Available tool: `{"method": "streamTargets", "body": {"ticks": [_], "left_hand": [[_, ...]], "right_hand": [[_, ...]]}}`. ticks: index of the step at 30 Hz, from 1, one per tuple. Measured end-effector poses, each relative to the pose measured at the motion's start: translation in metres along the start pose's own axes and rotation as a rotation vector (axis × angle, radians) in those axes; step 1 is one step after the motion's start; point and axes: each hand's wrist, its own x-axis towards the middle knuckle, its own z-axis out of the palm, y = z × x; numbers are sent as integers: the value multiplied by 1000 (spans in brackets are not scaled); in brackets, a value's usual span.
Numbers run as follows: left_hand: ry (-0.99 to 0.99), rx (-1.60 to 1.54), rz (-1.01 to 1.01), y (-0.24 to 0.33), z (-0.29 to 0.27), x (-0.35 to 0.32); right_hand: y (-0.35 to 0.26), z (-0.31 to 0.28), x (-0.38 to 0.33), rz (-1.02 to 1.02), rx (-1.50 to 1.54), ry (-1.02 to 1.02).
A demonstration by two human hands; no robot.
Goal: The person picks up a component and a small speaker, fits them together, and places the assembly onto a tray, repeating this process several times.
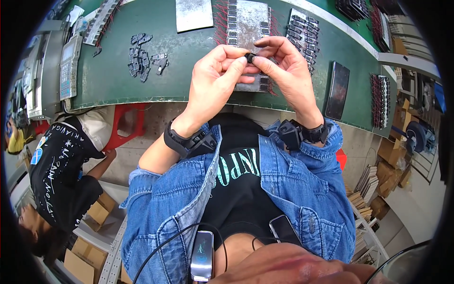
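My left hand [213, 79] and my right hand [287, 71] meet above the table's near side. Between their thumbs and fingertips they pinch a small black part [250, 57]; the fingers cover most of it, so its exact kind does not show. Under the hands lies a worn metal plate [248, 23] with small black rectangular modules [231, 20] lined along its sides, red wires trailing outward. To the right, a second plate carries close rows of similar black modules [302, 34]. Loose black pieces [138, 59] lie scattered to the left, beside a smaller cluster [160, 62].
The green table [184, 71] also holds a bare metal plate [194, 15], a black phone [337, 90] and a strip of wired modules [381, 102]. At the left stands a machine with a keypad [70, 66]. Another person [61, 161] is at the left near a red stool [125, 125].
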Motion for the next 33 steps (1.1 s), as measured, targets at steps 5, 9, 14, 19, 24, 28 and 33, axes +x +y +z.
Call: {"method": "streamTargets", "body": {"ticks": [5,9,14,19,24,28,33], "left_hand": [[5,57,27,0,3,1],[-14,99,12,9,0,0],[4,71,135,15,9,-12],[46,347,302,11,14,-10],[122,550,446,18,9,-4],[245,326,503,23,0,-3],[220,412,394,22,-12,-10]], "right_hand": [[-3,3,2,-32,-66,-19],[-24,9,-3,16,-79,-25],[-29,-7,-11,126,56,-117],[-42,2,-16,-273,-386,42],[-62,-42,16,-233,-635,49],[-45,-140,93,-47,-755,170],[5,-182,122,-41,-871,105]]}}
